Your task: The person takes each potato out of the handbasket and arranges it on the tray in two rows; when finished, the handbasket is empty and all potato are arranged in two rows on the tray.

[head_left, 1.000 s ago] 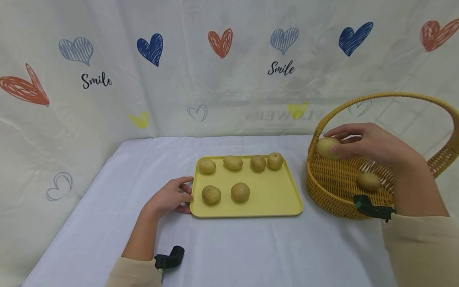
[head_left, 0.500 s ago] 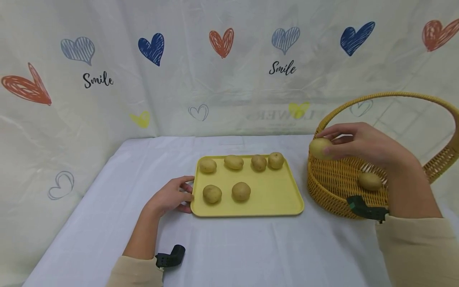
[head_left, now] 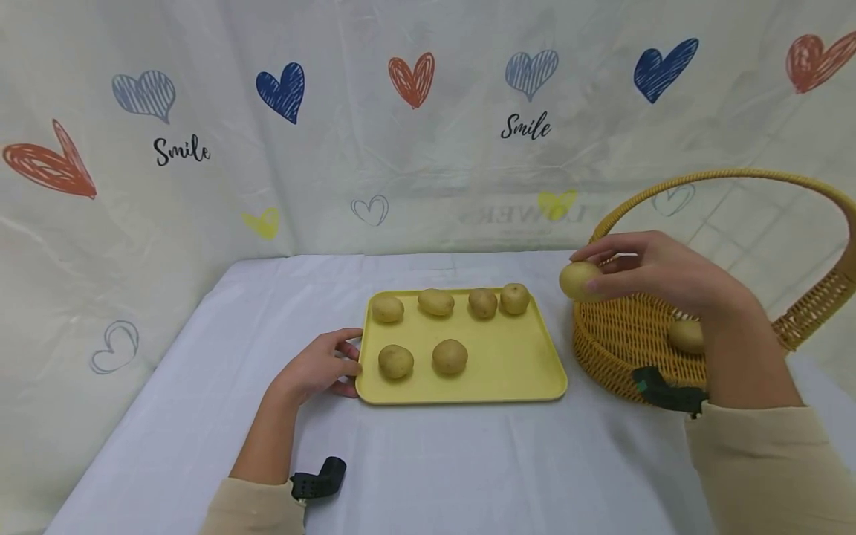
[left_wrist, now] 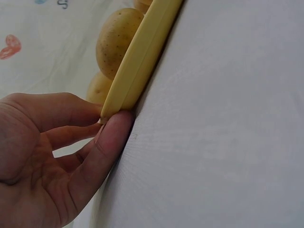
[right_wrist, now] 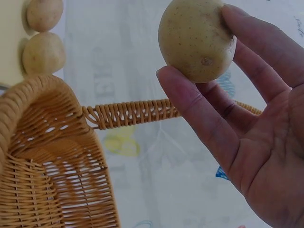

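Observation:
In the head view my right hand [head_left: 669, 271] pinches a round pale potato [head_left: 580, 281] between thumb and fingers, held up at the left side of the wicker basket [head_left: 605, 357]. The right wrist view shows this potato [right_wrist: 194, 40] from close by, with brown specks. My left hand [head_left: 319, 365] holds the left edge of a yellow tray [head_left: 504, 364]. In the left wrist view, its thumb and a finger meet at the tray's rim [left_wrist: 137, 66]. Several potatoes lie on the tray: a back row, plus a potato [head_left: 395, 362] and another potato [head_left: 450, 357] at the front left.
One more potato [head_left: 686, 336] lies inside the basket, partly hidden by my right forearm. The basket's tall handle [head_left: 729, 174] arches above my right hand. A white cloth [head_left: 435, 468] covers the table, and a heart-printed curtain [head_left: 321, 148] hangs behind.
My right hand has moved left with the potato, from over the basket's inside to beyond its left rim. The left hand stays at the tray.

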Action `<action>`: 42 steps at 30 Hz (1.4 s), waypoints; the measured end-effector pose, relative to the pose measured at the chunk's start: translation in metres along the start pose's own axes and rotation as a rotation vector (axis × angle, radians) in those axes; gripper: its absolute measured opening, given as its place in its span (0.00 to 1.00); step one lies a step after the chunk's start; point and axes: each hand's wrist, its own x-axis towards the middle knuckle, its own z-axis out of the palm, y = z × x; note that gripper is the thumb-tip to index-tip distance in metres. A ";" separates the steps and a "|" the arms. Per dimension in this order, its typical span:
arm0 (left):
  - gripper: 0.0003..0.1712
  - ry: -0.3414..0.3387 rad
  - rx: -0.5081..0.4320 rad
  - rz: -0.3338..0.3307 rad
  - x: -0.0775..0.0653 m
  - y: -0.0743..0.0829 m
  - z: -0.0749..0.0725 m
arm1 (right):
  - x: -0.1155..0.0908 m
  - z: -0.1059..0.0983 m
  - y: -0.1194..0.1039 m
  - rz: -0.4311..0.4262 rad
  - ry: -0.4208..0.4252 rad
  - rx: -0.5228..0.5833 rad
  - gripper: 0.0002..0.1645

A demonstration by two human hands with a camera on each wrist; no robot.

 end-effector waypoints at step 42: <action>0.42 -0.007 0.005 0.003 0.002 -0.001 -0.001 | 0.028 0.067 -0.020 -0.114 -0.136 0.183 0.24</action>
